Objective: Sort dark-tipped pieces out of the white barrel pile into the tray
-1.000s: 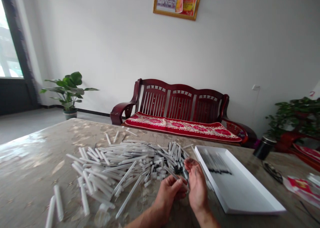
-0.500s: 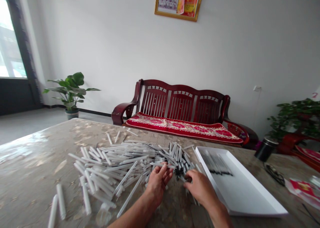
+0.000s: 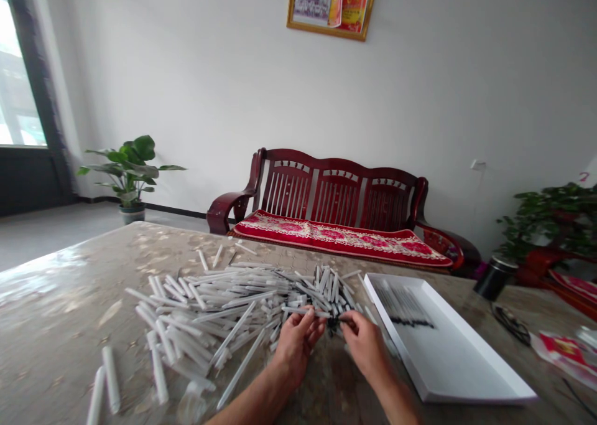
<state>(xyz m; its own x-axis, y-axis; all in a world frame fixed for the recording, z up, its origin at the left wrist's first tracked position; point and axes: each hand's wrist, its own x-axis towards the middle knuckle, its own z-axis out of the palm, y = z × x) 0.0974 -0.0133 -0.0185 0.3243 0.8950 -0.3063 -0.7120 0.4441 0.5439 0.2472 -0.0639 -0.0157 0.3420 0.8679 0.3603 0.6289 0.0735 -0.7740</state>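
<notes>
My left hand [image 3: 301, 341] is closed around a slim white translucent tube [image 3: 295, 311], which points right. Facing it, my right hand [image 3: 366, 338] pinches a small dark piece [image 3: 344, 320] close to the tube's right end; whether the two touch I cannot tell. Behind and left of my hands spreads a big heap of white tubes [image 3: 196, 322]. Dark-ended tubes [image 3: 332, 288] lie just beyond my fingers. To the right, a shallow white box [image 3: 466, 375] holds a row of clear tubes with black ends [image 3: 405, 303].
The patterned tabletop [image 3: 56, 325] carries a few loose tubes [image 3: 111, 378] at front left. Right of the box are a black canister [image 3: 494, 279], a black cable [image 3: 510, 325] and a red packet [image 3: 566, 353]. A wooden bench [image 3: 336, 195] stands behind the table.
My right hand has moved left and up, bringing its fingertips near the end of the tube in my left hand. The left hand has barely shifted.
</notes>
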